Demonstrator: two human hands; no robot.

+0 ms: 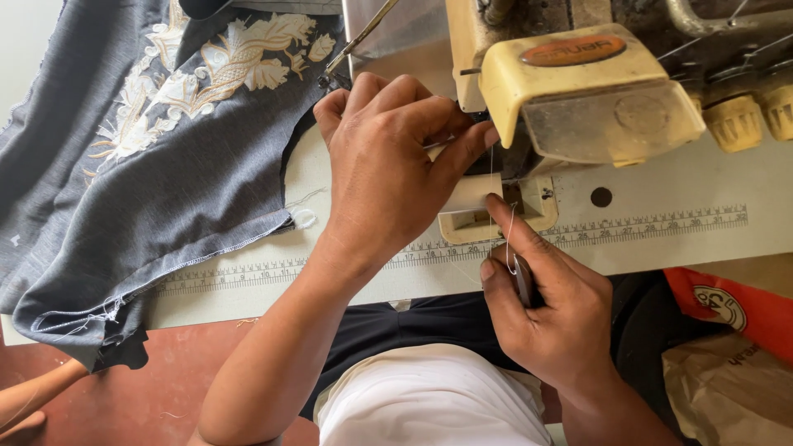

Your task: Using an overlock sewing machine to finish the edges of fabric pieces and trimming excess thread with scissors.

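Head view, the only one: your left hand [388, 169] is up against the front of the sewing machine [578, 91], fingers together and curled, with the index tip and thumb pressed in at the gap just under the yellow cover, where the needle area sits. Whether those tips pinch the thread there I can't tell; the hand hides the spot. Your right hand [549, 310] sits lower, at the table edge, fingers clamped on a small dark tool [524, 281], probably snips or tweezers, with the index finger stretched forward to the cream plate [471, 211] in front of the foot. The white thread [510, 235] runs down from under the cover, passes just beside that index fingertip and loops over the finger near the tool, so it is touching your right hand and apart from the fabric. My read on progress: threading or trimming at the needle looks to be in hand, not finished, since the thread end hangs loose and nothing lies under the foot. The grey fabric [157, 173] with cream leaf embroidery is parked to the left on the white table [677, 223], well apart from both hands; its lower edge already shows a stitched seam with loose thread tails at the corner. A ruler strip [644, 227] runs along the table front. An orange bag [735, 310] sits lower right, off the table.
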